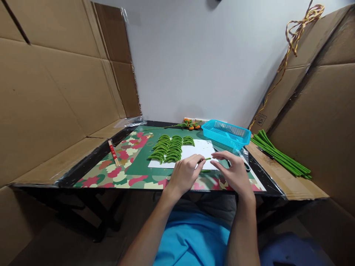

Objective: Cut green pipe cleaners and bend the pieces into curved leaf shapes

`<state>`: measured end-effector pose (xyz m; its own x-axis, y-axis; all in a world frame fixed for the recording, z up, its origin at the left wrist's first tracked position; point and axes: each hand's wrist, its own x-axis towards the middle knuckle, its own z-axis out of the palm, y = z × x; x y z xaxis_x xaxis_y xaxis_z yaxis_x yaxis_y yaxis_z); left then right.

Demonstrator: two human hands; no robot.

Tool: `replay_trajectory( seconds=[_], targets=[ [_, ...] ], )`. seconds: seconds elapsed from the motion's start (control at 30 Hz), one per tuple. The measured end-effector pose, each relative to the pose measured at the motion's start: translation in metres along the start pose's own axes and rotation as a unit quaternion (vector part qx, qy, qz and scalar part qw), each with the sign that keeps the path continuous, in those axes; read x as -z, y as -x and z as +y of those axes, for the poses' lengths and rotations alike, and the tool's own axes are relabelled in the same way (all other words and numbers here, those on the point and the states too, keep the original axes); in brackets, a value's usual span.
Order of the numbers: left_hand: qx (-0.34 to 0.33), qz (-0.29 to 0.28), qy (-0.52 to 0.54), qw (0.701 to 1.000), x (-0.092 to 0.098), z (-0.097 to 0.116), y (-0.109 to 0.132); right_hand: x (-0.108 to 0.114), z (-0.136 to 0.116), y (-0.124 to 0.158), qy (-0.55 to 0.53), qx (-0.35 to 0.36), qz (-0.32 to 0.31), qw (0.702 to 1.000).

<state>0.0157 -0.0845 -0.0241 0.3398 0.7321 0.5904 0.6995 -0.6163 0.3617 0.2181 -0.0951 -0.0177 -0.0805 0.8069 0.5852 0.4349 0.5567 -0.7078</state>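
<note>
My left hand (186,170) pinches a short green fuzzy stem (207,159), like a piece of pipe cleaner, between thumb and forefinger. Its free tip points right, toward my right hand (235,173), whose thumb and fingers are spread apart with nothing between them. Under the hands lies a white sheet of paper (202,148). Several curved green fuzzy pieces (173,149) are lined up in columns on its left part. Another short green piece (205,171) lies near the paper's front edge. Scissors (247,167) are partly hidden behind my right hand.
A blue plastic basket (235,143) stands at the back right. Orange flowers with green stems (191,126) lie by the wall. Long green fuzzy stems (283,157) and a black tool (265,152) rest on cardboard at right. A red-wrapped pair of sticks (113,152) lies left. Cardboard walls flank the table.
</note>
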Motion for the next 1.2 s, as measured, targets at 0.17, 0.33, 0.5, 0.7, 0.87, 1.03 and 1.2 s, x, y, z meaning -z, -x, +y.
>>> replay_trajectory(
  seconds=[0.17, 0.33, 0.5, 0.7, 0.87, 1.03, 1.2],
  targets=[
    [-0.001, -0.001, -0.008, 1.0, 0.0, 0.0, 0.0, -0.014, -0.002, -0.003, 0.011, 0.009, 0.024, 1.0],
    [0.0, -0.002, -0.023, 1.0, -0.002, 0.0, 0.001, -0.016, 0.001, -0.004, 0.041, -0.004, 0.012, 0.999],
    [0.001, -0.001, -0.031, 1.0, -0.002, 0.0, 0.001, -0.015, 0.002, -0.003, 0.042, -0.018, -0.005, 0.999],
    [-0.008, 0.001, -0.034, 0.999, -0.001, 0.001, 0.001, -0.015, 0.002, -0.002, 0.027, -0.016, -0.014, 0.999],
    [-0.006, -0.003, -0.037, 0.999, -0.002, 0.001, 0.0, -0.014, 0.003, -0.001, 0.031, -0.014, -0.021, 0.999],
    [-0.007, -0.009, -0.039, 0.999, -0.001, 0.001, 0.0, -0.011, 0.003, -0.001, 0.033, -0.005, -0.025, 0.999],
    [-0.01, -0.01, -0.038, 0.999, -0.002, 0.0, 0.001, -0.01, 0.003, 0.0, 0.031, -0.01, -0.032, 0.999]
  ],
)
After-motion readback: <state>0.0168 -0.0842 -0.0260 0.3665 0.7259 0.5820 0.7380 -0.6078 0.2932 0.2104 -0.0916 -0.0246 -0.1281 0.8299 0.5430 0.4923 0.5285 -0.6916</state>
